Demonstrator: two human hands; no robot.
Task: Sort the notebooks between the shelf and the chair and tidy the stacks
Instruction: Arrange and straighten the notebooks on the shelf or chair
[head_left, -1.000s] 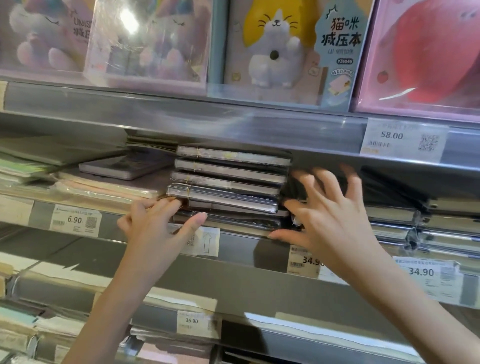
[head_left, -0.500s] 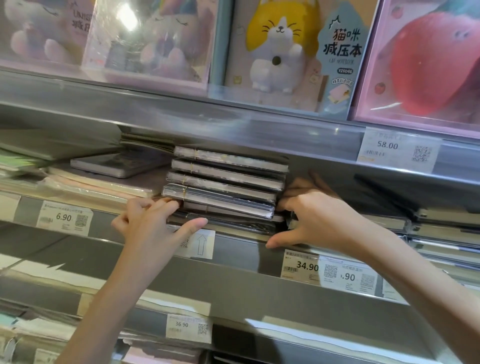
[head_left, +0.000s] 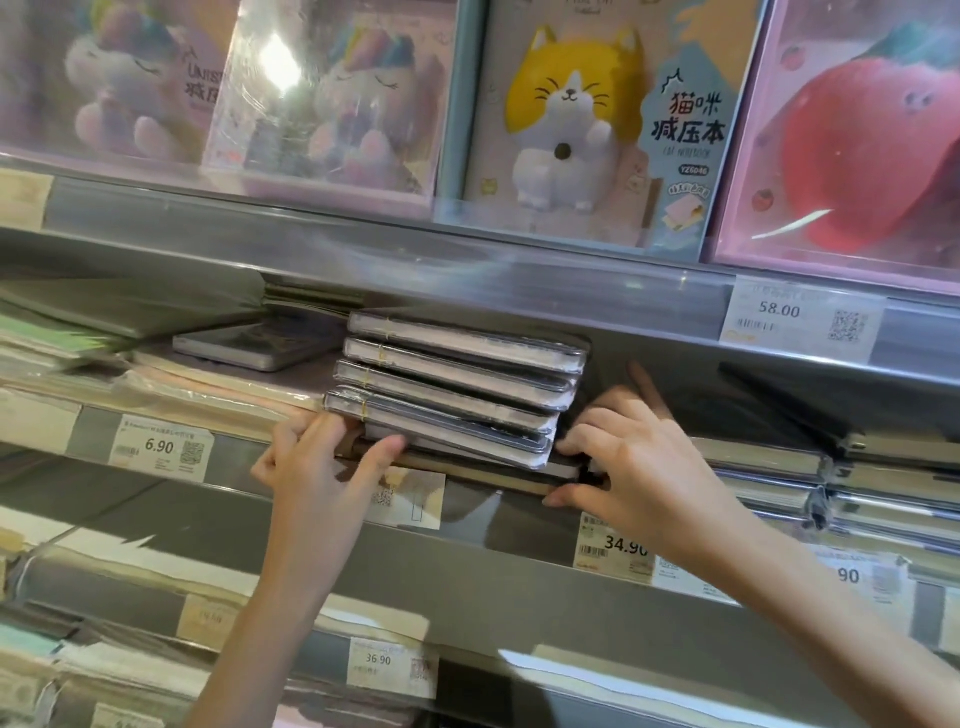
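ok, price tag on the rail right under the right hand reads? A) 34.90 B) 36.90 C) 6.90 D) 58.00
A: the tag just below the right hand reads 34.90; the 6.90 tag sits far left, the 58.00 tag on the rail above, the 36.90 tag a shelf lower.

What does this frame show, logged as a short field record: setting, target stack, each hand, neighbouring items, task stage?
setting: shop shelf with price tags
target stack: wrapped notebooks, piled flat, edges stepped and uneven
left hand: at the stack's lower left corner, thumb on the bottom books, grip around that end
right hand: at the stack's right end, fingers curled against the lower books
neighbouring items: more notebook stacks to the right; cat notebook box above
task stage: stack held at both ends, not yet squared
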